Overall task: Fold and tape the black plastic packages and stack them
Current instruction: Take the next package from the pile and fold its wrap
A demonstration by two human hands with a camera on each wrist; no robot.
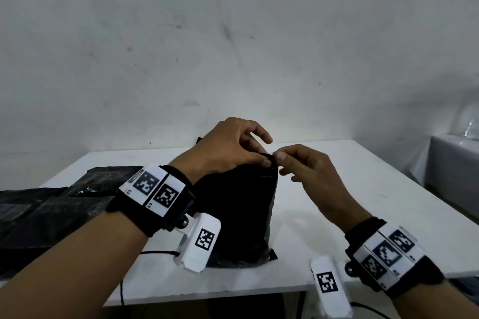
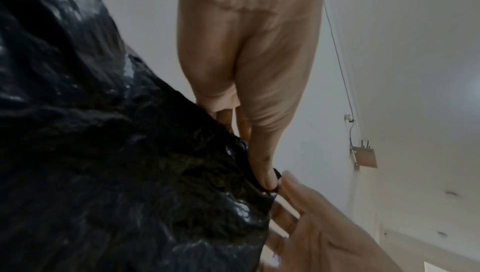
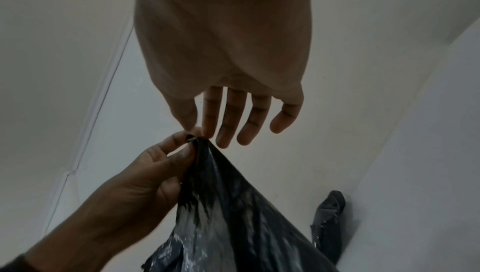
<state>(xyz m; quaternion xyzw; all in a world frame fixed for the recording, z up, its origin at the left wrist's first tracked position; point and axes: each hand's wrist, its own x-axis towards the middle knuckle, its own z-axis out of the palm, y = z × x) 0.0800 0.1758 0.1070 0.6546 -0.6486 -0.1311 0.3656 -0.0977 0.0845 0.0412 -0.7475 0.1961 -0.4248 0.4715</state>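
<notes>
Black plastic package (image 1: 241, 212) stands raised at frame centre on white table (image 1: 324, 215). Left hand (image 1: 228, 147) and right hand (image 1: 308, 171) both pinch its top corner. More black packages (image 1: 39, 210) lie flat, left edge.

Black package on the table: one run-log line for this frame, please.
left hand: pinches top corner | right hand: pinches same corner | black package: upright on table | tape: none seen
</notes>
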